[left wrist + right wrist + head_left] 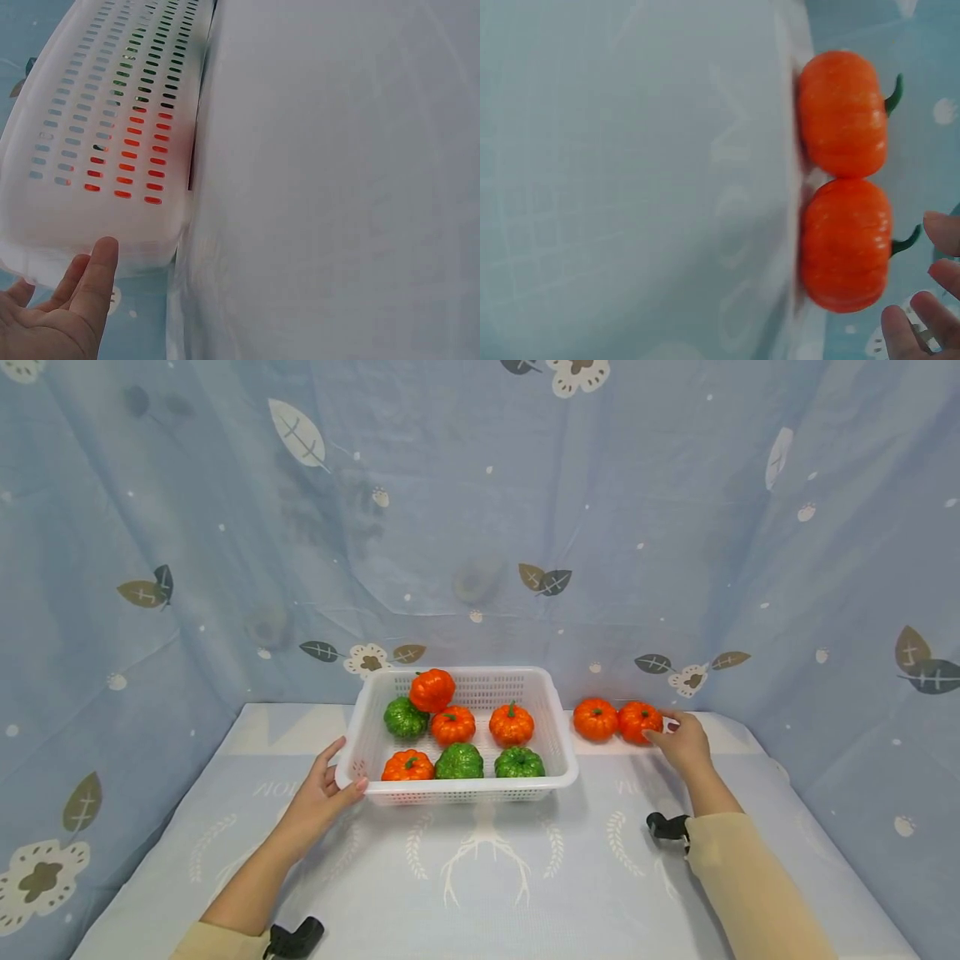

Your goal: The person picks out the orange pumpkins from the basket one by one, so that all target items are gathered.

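Observation:
A white perforated plastic basket (pixel 465 788) holds small orange and green toy pumpkins. At its left end my left hand (pixel 318 795) touches the rim, thumb near the front corner. The left wrist view shows that hand's fingers (pixel 96 289) fairly straight against the basket's end (pixel 97 225). To the right of the basket, two orange pumpkins stand side by side, a left one (pixel 596 719) and a right one (pixel 641 723). My right hand (pixel 688 747) is beside the right one, fingers spread. In the right wrist view a gap shows between fingertips (pixel 943 231) and pumpkin (pixel 847 247).
Inside the basket, one orange pumpkin (pixel 432 690) sits higher than the others, leaning on a green one (pixel 406 719). The pale patterned tablecloth (pixel 600 877) covers the table. A blue curtain (pixel 450 527) hangs behind and at both sides.

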`<state>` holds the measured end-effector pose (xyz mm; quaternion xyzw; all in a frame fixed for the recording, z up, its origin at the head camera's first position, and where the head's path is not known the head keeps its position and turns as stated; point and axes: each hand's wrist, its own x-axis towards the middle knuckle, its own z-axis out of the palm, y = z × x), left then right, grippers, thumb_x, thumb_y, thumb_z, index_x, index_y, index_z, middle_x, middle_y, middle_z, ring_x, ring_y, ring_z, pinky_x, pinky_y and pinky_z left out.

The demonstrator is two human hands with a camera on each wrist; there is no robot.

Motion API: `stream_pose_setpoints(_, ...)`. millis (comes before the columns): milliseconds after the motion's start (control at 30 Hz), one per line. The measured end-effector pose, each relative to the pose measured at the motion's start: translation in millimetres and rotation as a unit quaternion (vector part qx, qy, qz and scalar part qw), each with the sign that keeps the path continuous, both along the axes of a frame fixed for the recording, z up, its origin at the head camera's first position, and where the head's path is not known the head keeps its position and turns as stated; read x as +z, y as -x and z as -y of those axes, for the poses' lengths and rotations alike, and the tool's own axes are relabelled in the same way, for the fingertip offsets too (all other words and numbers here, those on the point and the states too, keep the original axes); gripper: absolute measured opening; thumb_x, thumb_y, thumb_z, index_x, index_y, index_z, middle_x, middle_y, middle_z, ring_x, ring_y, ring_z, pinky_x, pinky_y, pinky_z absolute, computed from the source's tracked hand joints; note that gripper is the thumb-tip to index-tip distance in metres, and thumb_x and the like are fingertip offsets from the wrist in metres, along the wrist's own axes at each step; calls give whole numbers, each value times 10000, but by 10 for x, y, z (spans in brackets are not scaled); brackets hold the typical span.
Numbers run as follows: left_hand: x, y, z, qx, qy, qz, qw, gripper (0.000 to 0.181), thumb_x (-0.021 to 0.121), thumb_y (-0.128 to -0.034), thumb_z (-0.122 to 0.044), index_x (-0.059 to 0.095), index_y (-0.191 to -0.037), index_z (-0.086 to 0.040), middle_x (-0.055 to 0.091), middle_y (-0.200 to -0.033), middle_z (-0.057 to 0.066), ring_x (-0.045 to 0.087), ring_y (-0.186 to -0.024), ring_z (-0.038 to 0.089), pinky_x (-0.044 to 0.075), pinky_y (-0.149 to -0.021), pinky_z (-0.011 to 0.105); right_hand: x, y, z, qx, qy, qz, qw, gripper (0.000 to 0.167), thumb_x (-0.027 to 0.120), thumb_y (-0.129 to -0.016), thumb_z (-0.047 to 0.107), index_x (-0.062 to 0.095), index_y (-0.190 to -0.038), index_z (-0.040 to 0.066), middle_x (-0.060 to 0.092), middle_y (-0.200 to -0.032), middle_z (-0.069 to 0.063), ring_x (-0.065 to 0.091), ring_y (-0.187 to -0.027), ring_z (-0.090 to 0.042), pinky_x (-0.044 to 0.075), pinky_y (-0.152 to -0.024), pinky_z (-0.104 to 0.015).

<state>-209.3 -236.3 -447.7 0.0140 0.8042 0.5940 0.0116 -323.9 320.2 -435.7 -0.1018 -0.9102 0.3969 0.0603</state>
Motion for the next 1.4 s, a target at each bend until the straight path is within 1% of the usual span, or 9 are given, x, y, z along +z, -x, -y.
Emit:
stream_pose_setpoints(133, -3, 2, 5, -15, -17, -12, 10000, 942, 705, -954, -261, 38, -1617, -205, 414, -1483, 261, 497, -1305, 395, 480, -1020, 457, 98, -73, 38, 167, -21, -67, 9998, 575, 672, -940, 142, 457, -1417, -96, 354, -1480, -355, 425, -1309, -508, 429, -1035, -576)
stream_pose_setpoints(333, -1, -7, -1, -14, -15, -9, 10000, 951, 707, -953, -269, 31, -1618, -204, 404, -1487, 267, 492, -1309, 403, 483, -1014, 455, 267, -200, 172, 411, 86, -58, 9991, 544, 643, -973, 189, 478, -1422, -70, 366, -1496, -330, 409, -1324, -500, 445, -1025, -569)
stream_pose_setpoints(533, -3, -3, 4, -31, -65, -10, 10000, 947, 706, -955, -265, 31, -1618, -213, 407, -1485, 262, 491, -1312, 398, 493, -1005, 434, 438, -330, 407, 894, 5, -413, 9951, 476, 634, -981, 206, 553, -1372, -55, 478, -1421, -310, 435, -1299, -485, 434, -1020, -591)
stream_pose_setpoints(700, -10, -9, 9, -90, -194, -33, 9998, 932, 694, -964, -237, 30, -1618, -211, 414, -1470, 265, 483, -1317, 391, 519, -962, 332, 557, -411, 642, 1161, -5, -610, 9914, 448, 654, -974, 215, 587, -1352, -17, 521, -1384, -283, 474, -1276, -468, 445, -1009, -593)
stream_pose_setpoints(833, -15, -12, 13, -141, -330, -48, 9993, 909, 672, -978, -194, 27, -1618, -222, 406, -1466, 261, 461, -1331, 391, 512, -923, 255, 630, -463, 874, 1396, 23, -751, 9874, 441, 675, -970, 213, 597, -1341, -13, 514, -1377, -269, 488, -1265, -454, 443, -1019, -585)
stream_pose_setpoints(967, -15, -9, 12, -136, -314, -46, 9994, 917, 680, -974, -212, 28, -1618, -227, 401, -1473, 256, 458, -1335, 390, 519, -942, 286, 659, -484, 1124, 1632, 174, -974, 9816, 409, 695, -953, 182, 622, -1310, -5, 540, -1345, -239, 518, -1241, -424, 472, -1008, -542)
stream_pose_setpoints(1100, -19, -6, 9, -124, -298, -18, 9995, 930, 693, -966, -235, 30, -1618, -230, 397, -1480, 253, 456, -1338, 390, 520, -960, 320, 630, -468, 1371, 1961, 367, -1229, 9722, 389, 719, -936, 159, 640, -1279, -5, 568, -1302, -220, 562, -1206, -396, 497, -994, -495)
stream_pose_setpoints(1300, -14, -9, 11, -120, -226, -9, 9997, 933, 691, -967, -249, 23, -1618, -229, 396, -1487, 248, 464, -1336, 385, 516, -973, 346, 593, -440, 1798, 2383, 558, -1276, 9611, 345, 729, -926, 144, 665, -1243, 23, 593, -1267, -188, 583, -1182, -374, 496, -999, -486)
stream_pose_setpoints(1400, -15, -15, 17, -110, -160, -7, 9998, 932, 685, -971, -249, 15, -1619, -228, 399, -1487, 249, 470, -1333, 383, 516, -973, 342, 554, -424, 2039, 2586, 537, -1314, 9555, 337, 737, -922, 155, 674, -1226, 26, 610, -1234, -176, 598, -1152, -364, 508, -982, -476)
